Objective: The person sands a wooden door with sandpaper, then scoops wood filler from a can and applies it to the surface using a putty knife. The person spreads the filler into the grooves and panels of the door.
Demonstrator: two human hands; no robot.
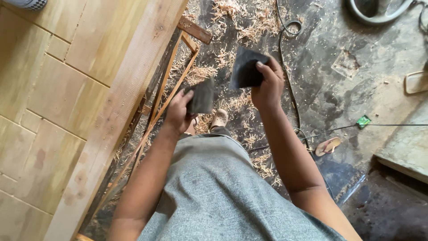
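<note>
While standing, each hand (178,111) (267,87) grips a dark sandpaper piece (246,69).

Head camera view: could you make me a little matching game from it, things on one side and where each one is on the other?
Things:
1. dark sheet piece
2. wood shavings
3. sandal
4. wooden panel

Places:
A. lying alone on the dark floor, right of the arms
B. in the right hand
C. filling the left side of the view
D. scattered over the floor

Pairs: 1-B, 2-D, 3-A, 4-C
</note>
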